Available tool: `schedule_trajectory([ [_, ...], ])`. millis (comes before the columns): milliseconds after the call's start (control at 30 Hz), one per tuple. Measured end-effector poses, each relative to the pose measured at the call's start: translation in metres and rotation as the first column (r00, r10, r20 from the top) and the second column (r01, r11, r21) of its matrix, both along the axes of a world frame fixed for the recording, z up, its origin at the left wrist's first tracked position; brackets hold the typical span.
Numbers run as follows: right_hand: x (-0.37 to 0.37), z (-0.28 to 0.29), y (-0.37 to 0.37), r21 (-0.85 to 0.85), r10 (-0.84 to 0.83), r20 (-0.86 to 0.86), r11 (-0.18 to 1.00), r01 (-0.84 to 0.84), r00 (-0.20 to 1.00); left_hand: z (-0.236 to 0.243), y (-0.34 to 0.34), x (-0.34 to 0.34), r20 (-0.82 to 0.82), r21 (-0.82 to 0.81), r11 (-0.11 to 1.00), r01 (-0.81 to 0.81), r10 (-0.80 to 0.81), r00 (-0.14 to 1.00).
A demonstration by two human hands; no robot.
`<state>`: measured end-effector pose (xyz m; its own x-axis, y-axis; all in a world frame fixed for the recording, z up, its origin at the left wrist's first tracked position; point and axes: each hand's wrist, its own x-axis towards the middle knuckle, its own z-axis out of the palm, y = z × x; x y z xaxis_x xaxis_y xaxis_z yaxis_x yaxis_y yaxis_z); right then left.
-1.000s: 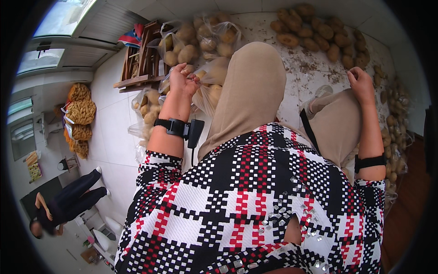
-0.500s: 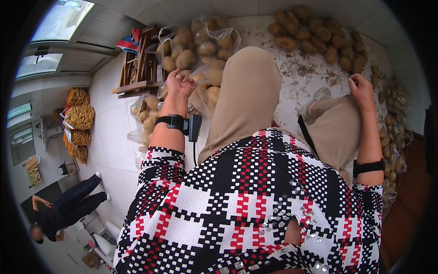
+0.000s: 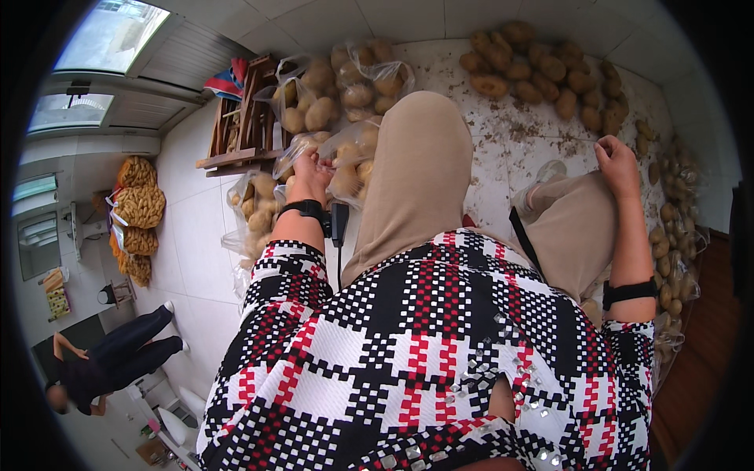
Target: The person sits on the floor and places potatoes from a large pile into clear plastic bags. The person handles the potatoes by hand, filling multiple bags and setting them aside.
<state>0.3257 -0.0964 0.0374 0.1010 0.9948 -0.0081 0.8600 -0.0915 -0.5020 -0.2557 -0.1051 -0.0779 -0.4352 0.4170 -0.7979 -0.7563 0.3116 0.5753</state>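
My left hand (image 3: 312,177) is at the clear plastic bags left of my knee, its fingers bent round the thin film of a plastic bag (image 3: 292,153). Right beside that hand, a bag of potatoes (image 3: 345,169) leans against my left leg. Another bag of potatoes (image 3: 258,206) sits to the left of my wrist. Over by my right knee, my right hand (image 3: 619,163) hangs with its fingers curled in, and nothing shows in it.
Filled potato bags (image 3: 314,98) stand beyond my left hand, next to a wooden stool (image 3: 239,125). Loose potatoes (image 3: 542,71) lie heaped at the far right, near scattered soil (image 3: 514,129). More bagged potatoes (image 3: 675,235) line the right side. Net sacks (image 3: 137,204) and another person (image 3: 118,353) are at left.
My left hand has drawn back slightly toward me, and the plastic film beside its fingers now stands up more. My right hand stays curled in nearly the same place.
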Motion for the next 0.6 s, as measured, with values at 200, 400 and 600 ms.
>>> schedule_trajectory([
  [200,0.005,-0.006,0.001,0.015,0.022,0.005,1.000,-0.022,1.000,-0.041,-0.021,-0.010,-0.341,-0.248,0.820,0.517,-0.573,0.745],
  [400,0.005,-0.006,0.001,0.021,0.015,0.036,1.000,-0.016,0.999,-0.075,-0.072,0.001,-0.318,-0.412,0.692,0.592,-0.718,0.619],
  [600,0.000,0.001,0.002,-0.030,-0.002,0.078,1.000,0.005,0.997,-0.097,-0.089,-0.007,-0.202,-0.280,0.691,0.666,-0.721,0.663],
])
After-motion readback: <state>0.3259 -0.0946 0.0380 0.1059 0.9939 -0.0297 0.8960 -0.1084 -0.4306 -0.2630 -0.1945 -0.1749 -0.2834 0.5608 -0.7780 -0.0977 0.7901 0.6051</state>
